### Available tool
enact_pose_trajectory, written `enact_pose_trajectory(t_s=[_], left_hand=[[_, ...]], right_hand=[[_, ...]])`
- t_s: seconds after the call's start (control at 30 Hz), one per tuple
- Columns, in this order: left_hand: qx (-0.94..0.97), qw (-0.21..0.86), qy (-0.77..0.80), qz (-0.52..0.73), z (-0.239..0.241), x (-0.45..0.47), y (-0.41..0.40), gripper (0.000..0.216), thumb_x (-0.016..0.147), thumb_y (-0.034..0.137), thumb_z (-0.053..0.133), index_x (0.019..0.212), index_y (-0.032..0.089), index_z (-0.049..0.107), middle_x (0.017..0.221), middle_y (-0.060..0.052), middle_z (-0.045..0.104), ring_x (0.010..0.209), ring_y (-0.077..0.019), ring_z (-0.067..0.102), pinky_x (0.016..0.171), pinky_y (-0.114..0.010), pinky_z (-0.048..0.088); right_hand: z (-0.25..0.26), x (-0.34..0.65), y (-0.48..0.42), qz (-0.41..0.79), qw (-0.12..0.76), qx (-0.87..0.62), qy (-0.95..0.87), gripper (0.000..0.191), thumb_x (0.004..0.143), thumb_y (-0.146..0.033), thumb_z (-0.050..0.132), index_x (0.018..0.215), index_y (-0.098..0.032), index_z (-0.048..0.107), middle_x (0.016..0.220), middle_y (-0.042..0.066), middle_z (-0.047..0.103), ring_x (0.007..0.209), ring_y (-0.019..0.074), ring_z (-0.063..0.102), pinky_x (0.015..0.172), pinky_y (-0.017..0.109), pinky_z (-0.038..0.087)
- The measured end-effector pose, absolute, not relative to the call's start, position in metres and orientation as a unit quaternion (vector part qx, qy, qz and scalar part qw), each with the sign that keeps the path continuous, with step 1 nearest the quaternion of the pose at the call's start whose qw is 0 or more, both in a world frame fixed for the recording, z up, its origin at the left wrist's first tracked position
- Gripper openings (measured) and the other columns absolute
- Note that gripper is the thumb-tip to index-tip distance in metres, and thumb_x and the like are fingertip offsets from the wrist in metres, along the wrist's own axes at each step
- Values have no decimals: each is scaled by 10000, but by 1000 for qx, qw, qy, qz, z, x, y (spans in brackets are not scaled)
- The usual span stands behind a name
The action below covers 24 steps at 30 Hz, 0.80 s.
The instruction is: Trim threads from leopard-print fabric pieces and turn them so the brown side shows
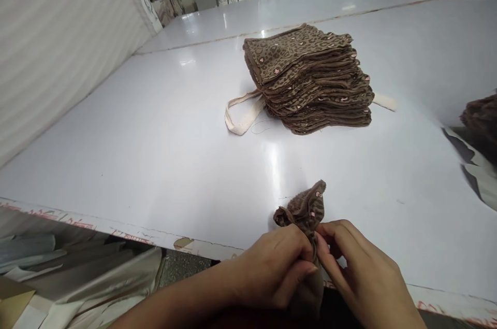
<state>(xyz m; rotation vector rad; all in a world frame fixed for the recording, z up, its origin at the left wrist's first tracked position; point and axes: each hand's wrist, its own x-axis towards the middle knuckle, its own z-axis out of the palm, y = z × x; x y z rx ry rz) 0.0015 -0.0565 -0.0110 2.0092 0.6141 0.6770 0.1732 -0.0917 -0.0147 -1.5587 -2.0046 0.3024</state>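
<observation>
Near the front edge of the white table, a brown leopard-print fabric piece (310,210) with pink spots is bunched up between my two hands. My left hand (275,264) is closed round its gathered middle. On the other side, my right hand (353,261) pinches the same cloth between thumb and fingers. The fabric's upper end rests over the tabletop, and its lower part hangs below my hands past the edge. Further back lies a thick stack of matching leopard-print fabric pieces (310,80), with a cream strap (243,116) looping out from underneath on the left.
The wide white table (174,163) has a worn, red-marked front edge. At far right sits a dark brown fluffy pile (483,122) beside grey-and-white sheets (479,173). A big roll of white material (66,33) stands at left. Fabric rolls (77,277) lie below the table's left front.
</observation>
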Motion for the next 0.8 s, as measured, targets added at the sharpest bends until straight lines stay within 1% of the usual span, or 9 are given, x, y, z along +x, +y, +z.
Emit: enact_pose_trajectory(t_s=[0.1,0.2,0.27,0.4,0.47,0.53,0.63,0.7,0.8], left_hand=[[831,402,252,291,-12,1,-56,36,848,157,390,827,185,384,782,-35,495,715,-128,440,675,-233,414],[849,367,241,294,-15,2,-55,62,862,142,374,865,163,432,821,-60,526,756,-133,471,696,-222,435],[866,343,223,288,-18,2,-56,96,869,151,369,866,146,465,843,-78,544,776,-139,489,706,-219,445],[882,332,195,272,-21,1,-60,127,869,175,393,829,138,507,847,-84,569,769,-142,508,699,-227,445],[826,388,271,306,-19,-1,-61,109,861,250,458,843,151,501,824,-59,563,744,-133,506,682,-228,443],[736,435,412,315,-15,-2,-61,209,833,370,521,877,168,489,800,-31,545,719,-131,493,656,-240,436],[690,452,507,251,-8,2,-59,318,779,464,571,906,182,499,829,-25,549,747,-155,495,660,-274,425],[726,438,478,228,-6,5,-58,270,792,421,560,906,182,510,868,-34,559,793,-172,505,697,-293,419],[776,385,440,236,-7,9,-58,87,840,231,442,867,171,500,856,-43,542,790,-165,494,695,-288,404]], right_hand=[[-12,175,-94,156,295,-586,-738,107,903,-270,416,977,-231,482,824,5,564,630,88,583,544,172,482],[-10,177,-94,198,291,-559,-751,235,891,-277,444,1125,-255,447,993,34,567,812,107,616,663,172,512],[-12,178,-93,214,280,-537,-766,214,888,-258,454,1102,-276,456,982,17,582,850,113,623,695,182,512],[-17,180,-92,228,288,-545,-754,97,889,-234,451,975,-268,479,843,-14,601,731,103,620,630,175,501],[-18,181,-93,200,318,-578,-724,95,889,-259,451,975,-261,491,864,-5,602,725,105,606,645,176,498],[-18,181,-94,181,347,-604,-694,80,887,-282,456,944,-260,508,846,-12,596,691,95,587,630,152,487],[-18,179,-97,179,372,-616,-671,86,887,-267,453,944,-257,517,864,-11,593,722,88,585,669,135,476],[-19,176,-98,178,386,-623,-656,101,887,-235,453,973,-250,504,881,-5,589,748,87,590,689,133,475],[-19,174,-97,175,382,-598,-683,133,877,-208,469,1005,-237,486,871,6,550,741,87,582,631,129,480]])
